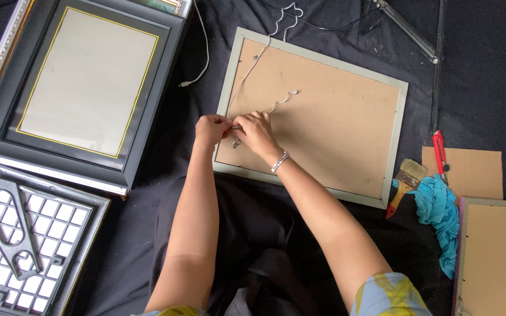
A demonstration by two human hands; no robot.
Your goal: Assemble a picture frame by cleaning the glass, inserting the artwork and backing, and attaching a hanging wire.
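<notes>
Hanging wire (pixel 252 69) on the face-down picture frame (pixel 323 123), pinched at the frame's left edge by closed left hand (pixel 211 129) and right hand (pixel 255 132); keeping it taut seems best.

Four picture frames (pixel 314 117), one paintbrush (pixel 404 186), one red cutter (pixel 439 153), one blue rag (pixel 440 213)

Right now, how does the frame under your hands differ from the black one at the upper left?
The grey frame lies face down, brown backing up, with wire across it; both hands touch it. The black frame lies face up, thicker, gold-lined, untouched. Both are rectangular, flat on dark cloth.
</notes>
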